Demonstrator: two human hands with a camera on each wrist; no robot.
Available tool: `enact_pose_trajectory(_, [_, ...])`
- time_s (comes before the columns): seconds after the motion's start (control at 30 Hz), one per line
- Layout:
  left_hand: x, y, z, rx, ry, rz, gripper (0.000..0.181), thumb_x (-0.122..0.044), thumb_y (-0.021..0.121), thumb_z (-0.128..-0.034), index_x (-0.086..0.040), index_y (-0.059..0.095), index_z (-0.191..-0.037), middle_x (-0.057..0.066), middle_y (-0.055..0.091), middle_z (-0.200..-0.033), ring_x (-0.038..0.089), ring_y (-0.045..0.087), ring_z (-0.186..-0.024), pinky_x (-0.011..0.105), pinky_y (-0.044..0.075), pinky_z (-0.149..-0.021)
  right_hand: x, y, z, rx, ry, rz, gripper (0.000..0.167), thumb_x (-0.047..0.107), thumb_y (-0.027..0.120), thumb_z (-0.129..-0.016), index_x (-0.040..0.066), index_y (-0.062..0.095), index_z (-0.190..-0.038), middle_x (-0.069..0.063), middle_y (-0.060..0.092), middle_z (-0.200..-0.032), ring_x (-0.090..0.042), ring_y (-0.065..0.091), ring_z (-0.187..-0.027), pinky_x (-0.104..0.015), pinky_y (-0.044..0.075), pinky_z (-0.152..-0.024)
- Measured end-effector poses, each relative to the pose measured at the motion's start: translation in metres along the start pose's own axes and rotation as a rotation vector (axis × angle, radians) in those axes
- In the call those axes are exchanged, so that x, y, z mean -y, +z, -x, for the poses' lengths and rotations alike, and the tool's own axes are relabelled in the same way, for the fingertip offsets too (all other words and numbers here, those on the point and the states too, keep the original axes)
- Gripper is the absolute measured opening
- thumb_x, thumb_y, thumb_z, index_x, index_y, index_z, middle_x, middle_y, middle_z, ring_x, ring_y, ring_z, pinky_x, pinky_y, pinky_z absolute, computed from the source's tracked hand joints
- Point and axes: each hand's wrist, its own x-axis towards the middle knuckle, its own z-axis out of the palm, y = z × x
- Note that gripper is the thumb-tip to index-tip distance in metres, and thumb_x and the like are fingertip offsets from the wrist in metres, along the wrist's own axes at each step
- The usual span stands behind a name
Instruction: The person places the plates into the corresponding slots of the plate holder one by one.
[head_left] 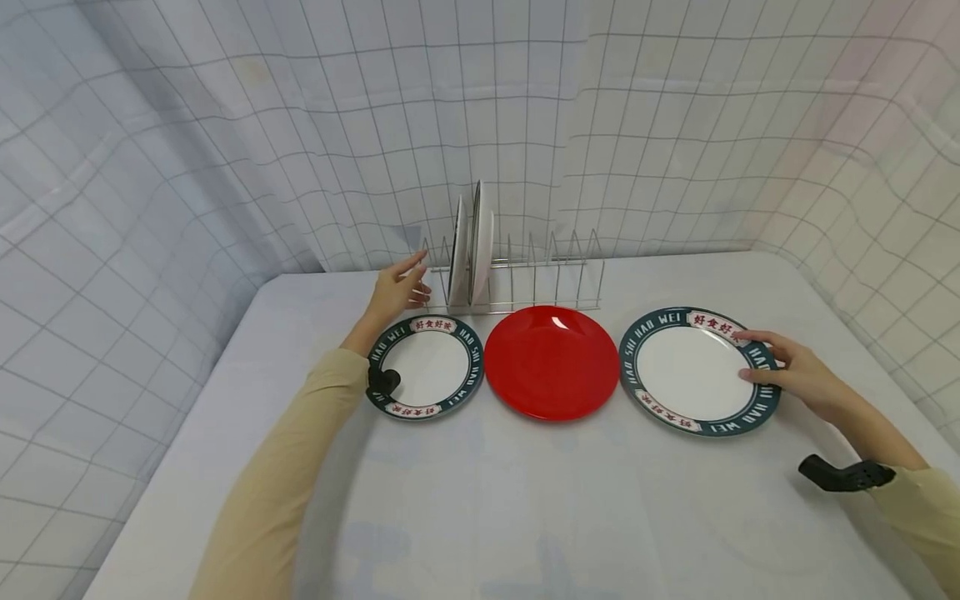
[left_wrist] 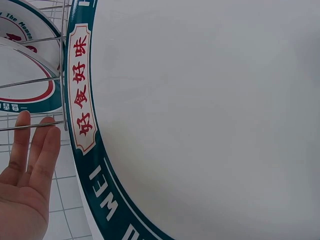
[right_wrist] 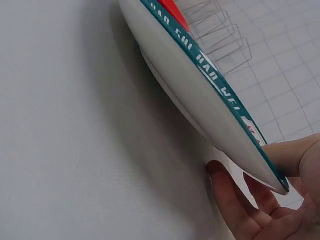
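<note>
The left hand (head_left: 397, 292) is at the left end of a wire rack (head_left: 545, 262), its fingers extended by the end wires; in the left wrist view the fingers of that hand (left_wrist: 31, 185) lie against a wire. Two plates (head_left: 458, 258) (head_left: 483, 250) stand upright in the rack. At the right, the right hand (head_left: 810, 383) grips the rim of a large green-rimmed white plate (head_left: 690, 375). In the right wrist view this plate (right_wrist: 200, 85) is seen from its edge, the right hand (right_wrist: 280, 205) having its thumb above and fingers beneath.
A red plate (head_left: 552, 362) lies in the middle of the white table (head_left: 525, 517). A smaller green-rimmed plate (head_left: 427, 371) lies to its left, beneath the left wrist. Behind the rack hangs a checked curtain (head_left: 495, 100).
</note>
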Motion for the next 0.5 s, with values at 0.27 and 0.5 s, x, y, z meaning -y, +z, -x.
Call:
enact_pose_trajectory(0.27, [0.001,-0.002,0.0,-0.001,-0.009,0.011,0.047,-0.029,0.043,-0.1034,-0.019,0.038,-0.149,0.034,0.061,-0.101,0.044,0.065,-0.091,0.051,0.055,-0.087,-0.009,0.001,0.0,0.064,0.011,-0.176,0.046,0.017,0.059,-0.096,0.038,0.042,-0.134,-0.004,0.032,-0.138,0.003,0.05,-0.089,-0.017,0.049,-0.069])
enact_pose_trajectory(0.5, [0.001,-0.001,-0.001,-0.002,-0.009,0.014,0.047,-0.031,0.044,-0.103,-0.018,0.039,-0.148,0.037,0.061,-0.103,0.044,0.065,-0.091,0.049,0.056,-0.085,-0.013,0.0,0.001,0.12,0.003,-0.477,0.047,0.005,0.051,-0.099,0.037,0.043,-0.133,0.018,0.043,-0.116,-0.006,0.059,-0.077,-0.019,0.052,-0.064])
